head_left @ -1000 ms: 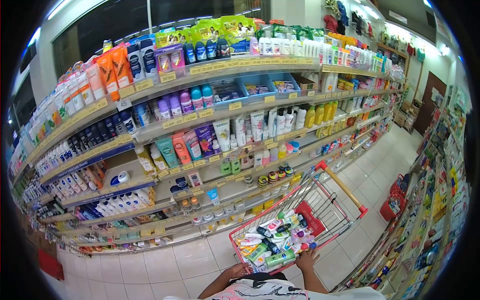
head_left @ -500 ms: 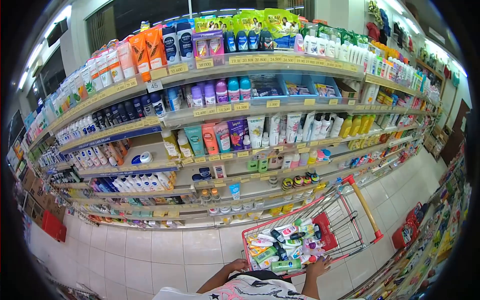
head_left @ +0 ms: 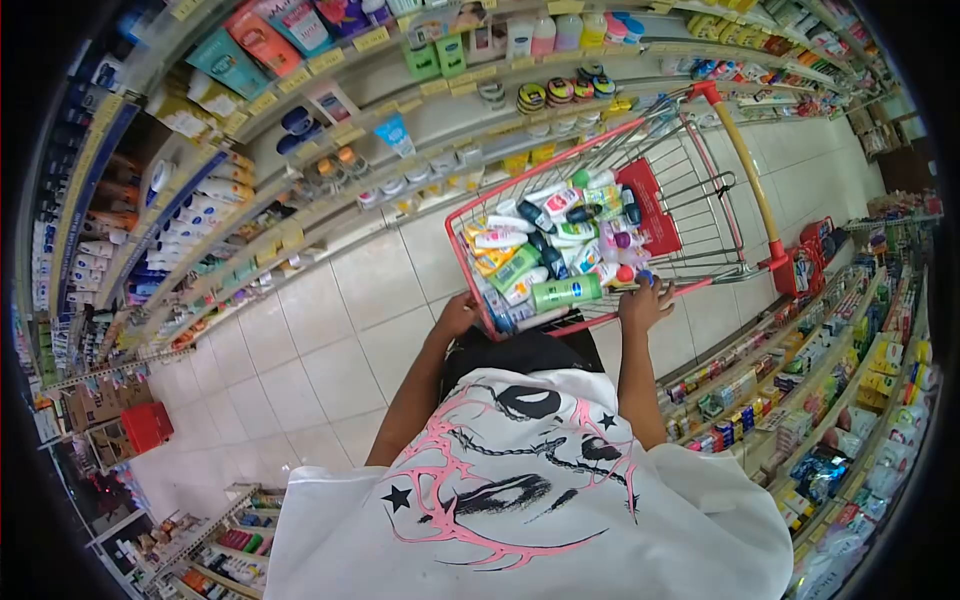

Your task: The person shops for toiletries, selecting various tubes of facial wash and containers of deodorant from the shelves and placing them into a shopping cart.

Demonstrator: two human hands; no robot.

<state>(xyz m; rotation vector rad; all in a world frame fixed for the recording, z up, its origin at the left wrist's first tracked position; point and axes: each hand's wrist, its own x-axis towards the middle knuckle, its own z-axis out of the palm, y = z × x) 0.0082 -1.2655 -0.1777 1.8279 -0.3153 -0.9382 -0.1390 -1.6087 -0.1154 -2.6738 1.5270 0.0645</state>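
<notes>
A red-rimmed shopping cart [head_left: 735, 185] stands in front of me, its basket heaped with bottles and tubes. My left hand [head_left: 460, 314] is at the basket's near left corner, its fingers curled against the rim. Near the cart's near side, my right hand [head_left: 646, 304] has its fingers spread beside a small blue-topped item; whether it touches that item is unclear. A green bottle [head_left: 567, 292] lies on the heap between my hands. The cart's yellow handle [head_left: 745, 160] is at the right, away from both hands.
Shelves of toiletries [head_left: 430, 95] curve along the far side and left. Another stocked shelf [head_left: 800, 400] runs along the lower right. A red basket [head_left: 800, 270] sits beyond the cart's handle, and a red box [head_left: 147, 427] is at the far left on the tiled floor.
The view has tilted down, so the cart and both hands appear higher and the white shirt shows more. My hands remain at the cart's near side. A blue-topped item now shows by my right hand.
</notes>
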